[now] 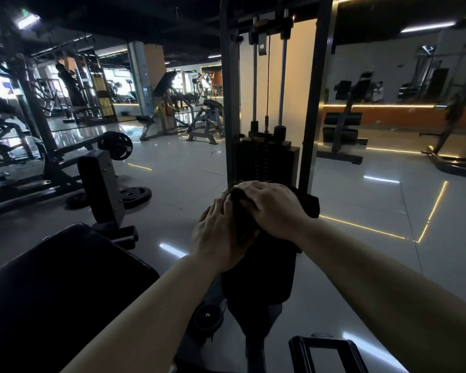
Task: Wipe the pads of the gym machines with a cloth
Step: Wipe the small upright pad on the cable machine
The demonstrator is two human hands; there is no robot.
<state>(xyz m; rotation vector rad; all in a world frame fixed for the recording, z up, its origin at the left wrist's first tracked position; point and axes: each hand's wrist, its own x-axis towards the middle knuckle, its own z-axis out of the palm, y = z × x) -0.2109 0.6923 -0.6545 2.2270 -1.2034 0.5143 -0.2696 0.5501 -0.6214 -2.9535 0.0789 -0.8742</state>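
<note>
A black upright pad [258, 275] of a weight-stack machine stands right in front of me. A dark cloth [311, 204] lies over the pad's top end. My right hand [272, 205] lies palm down on the cloth, fingers spread flat and pointing left. My left hand [218, 235] lies against the pad's left side, fingers straight and reaching up to the cloth's edge. A larger black pad [59, 289] fills the lower left.
The machine's weight stack [267, 160] and steel frame [230, 103] rise just behind the pad. A padded arm [97, 184] and weight plates [131, 196] stand at left. A black bracket [323, 354] sits low right. Benches line the far wall on a glossy tiled floor.
</note>
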